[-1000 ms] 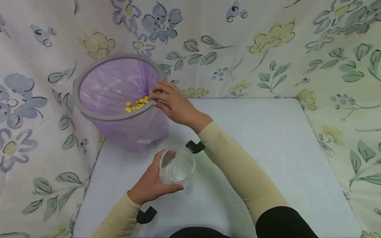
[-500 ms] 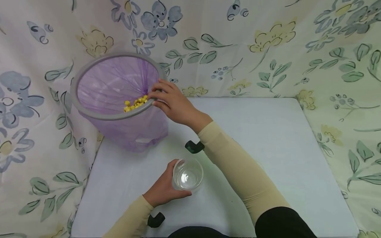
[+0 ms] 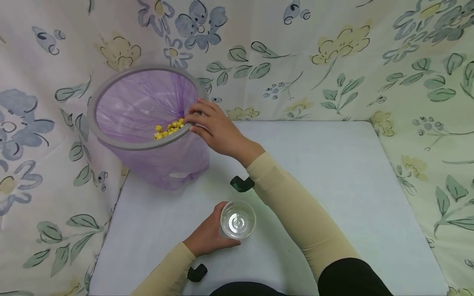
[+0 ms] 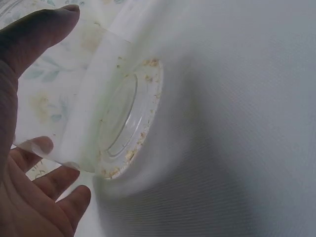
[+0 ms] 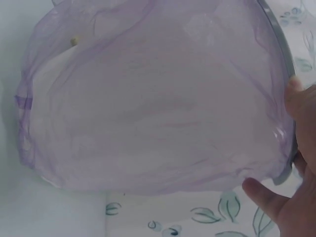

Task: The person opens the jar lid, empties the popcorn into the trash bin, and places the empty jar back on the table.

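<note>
My left hand (image 3: 210,235) grips a clear plastic cup (image 3: 238,220), thumb on one side and fingers on the other. Its mouth faces up in the head view. From the left wrist view, pale crumbs (image 4: 130,156) cling round the cup's base, which is close over the white table. My right hand (image 3: 224,130) holds the grey rim (image 3: 142,145) of a bin, fingers over the edge and thumb outside. A thin purple bag (image 3: 168,164) lines this bin, and yellow popcorn (image 3: 169,129) shows inside. In the right wrist view the bag (image 5: 148,113) covers the bin's pale side.
The white table (image 3: 326,172) stretches to the right of the arms. Floral curtains (image 3: 274,53) hang behind and on both sides, with the bin close to the left one. Dark camera mounts (image 3: 242,183) stick out from the sleeves at each wrist.
The left hand has drawn the cup away from the bin, right and toward the body, and the cup is now more upright. The right hand stays on the rim.
</note>
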The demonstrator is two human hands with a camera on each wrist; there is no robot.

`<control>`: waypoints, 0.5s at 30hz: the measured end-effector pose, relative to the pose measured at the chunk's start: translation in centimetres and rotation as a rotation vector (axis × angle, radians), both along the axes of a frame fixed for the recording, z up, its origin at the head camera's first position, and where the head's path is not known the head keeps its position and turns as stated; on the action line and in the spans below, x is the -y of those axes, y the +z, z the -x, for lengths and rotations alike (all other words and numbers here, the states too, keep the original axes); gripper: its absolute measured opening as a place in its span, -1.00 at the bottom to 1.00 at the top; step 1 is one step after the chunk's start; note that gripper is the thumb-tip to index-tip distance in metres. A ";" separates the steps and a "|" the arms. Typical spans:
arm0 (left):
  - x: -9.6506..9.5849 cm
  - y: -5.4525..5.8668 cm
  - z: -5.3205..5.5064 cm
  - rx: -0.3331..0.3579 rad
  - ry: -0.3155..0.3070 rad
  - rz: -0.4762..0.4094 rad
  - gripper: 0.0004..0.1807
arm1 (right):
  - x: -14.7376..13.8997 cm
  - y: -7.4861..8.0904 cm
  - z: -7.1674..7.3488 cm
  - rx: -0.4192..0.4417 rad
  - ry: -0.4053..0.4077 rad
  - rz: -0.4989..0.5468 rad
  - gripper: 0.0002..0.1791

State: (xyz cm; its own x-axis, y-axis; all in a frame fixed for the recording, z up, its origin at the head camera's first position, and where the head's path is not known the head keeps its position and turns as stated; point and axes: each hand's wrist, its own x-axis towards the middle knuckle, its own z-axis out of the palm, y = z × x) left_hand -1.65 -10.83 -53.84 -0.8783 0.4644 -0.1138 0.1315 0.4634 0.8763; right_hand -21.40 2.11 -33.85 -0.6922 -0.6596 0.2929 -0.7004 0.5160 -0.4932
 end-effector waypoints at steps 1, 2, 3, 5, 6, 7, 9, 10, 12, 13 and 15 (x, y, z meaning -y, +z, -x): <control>0.0 0.0 0.1 -0.005 -0.008 0.006 0.28 | 0.0 0.0 0.0 0.002 0.004 0.009 -0.63; 0.0 0.0 0.2 -0.011 -0.015 0.014 0.30 | -0.1 -0.2 0.0 0.001 0.006 0.018 -0.63; 0.0 0.0 0.3 -0.015 -0.023 0.022 0.32 | -0.1 -0.3 0.0 -0.002 0.010 0.028 -0.62; 0.0 0.1 0.4 -0.014 -0.034 0.035 0.37 | -0.3 -0.7 0.0 -0.005 0.018 0.045 -0.59; 0.0 0.2 0.4 -0.014 -0.038 0.040 0.39 | -0.4 -0.9 0.0 -0.008 0.020 0.052 -0.58; 0.0 0.2 0.4 -0.009 -0.040 0.049 0.42 | -0.4 -1.2 0.0 -0.013 0.022 0.055 -0.56; 0.1 0.4 0.4 0.002 -0.040 0.067 0.48 | -0.7 -1.6 0.0 -0.023 0.029 0.056 -0.51; 0.2 0.5 0.4 0.005 -0.042 0.079 0.50 | -0.8 -1.8 0.0 -0.025 0.031 0.054 -0.49; 0.3 0.7 0.4 -0.001 -0.048 0.096 0.55 | -1.3 -2.1 -0.1 -0.052 0.028 0.053 -0.44; 0.5 0.9 0.4 -0.007 -0.053 0.103 0.57 | -1.6 -2.2 -0.1 -0.077 0.028 0.065 -0.41; 0.8 1.3 0.6 -0.028 -0.065 0.125 0.58 | -2.5 -2.5 -0.3 -0.127 0.021 0.102 -0.36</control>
